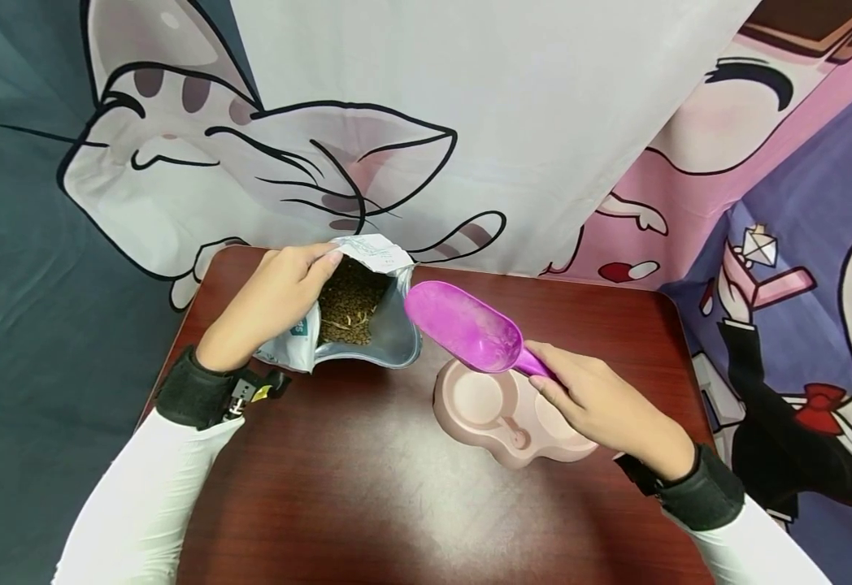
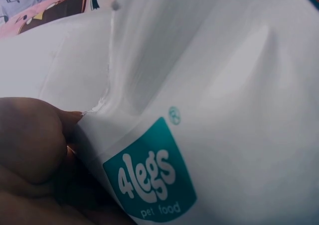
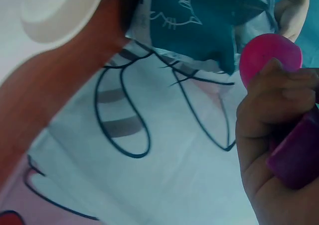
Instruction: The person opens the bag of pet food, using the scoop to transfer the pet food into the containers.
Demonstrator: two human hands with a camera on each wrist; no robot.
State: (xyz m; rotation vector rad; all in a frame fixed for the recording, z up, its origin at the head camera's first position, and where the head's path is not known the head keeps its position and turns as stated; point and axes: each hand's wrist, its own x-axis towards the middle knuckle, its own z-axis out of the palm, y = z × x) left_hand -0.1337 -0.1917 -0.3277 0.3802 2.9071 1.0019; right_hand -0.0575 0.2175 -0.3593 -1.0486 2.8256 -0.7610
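Observation:
On the left of the table stands a pet food bag (image 1: 389, 325), its top spread wide over brown kibble (image 1: 351, 305). My left hand (image 1: 280, 292) pinches the bag's rim at the back left. In the left wrist view the bag's white side (image 2: 234, 110) with a green "4legs pet food" label fills most of the picture. My right hand (image 1: 594, 394) grips the handle of a magenta scoop (image 1: 462, 327). The scoop's bowl points left toward the bag, and only a little dust shows in it. Below the scoop sits a pale pink double pet bowl (image 1: 517, 463), partly hidden by my right hand.
The brown wooden table (image 1: 367, 487) ends just behind the bag and the pet bowl. Beyond it hangs a cloth (image 1: 528, 122) printed with a cartoon cat, and more printed cloth (image 1: 762, 244) hangs on the right.

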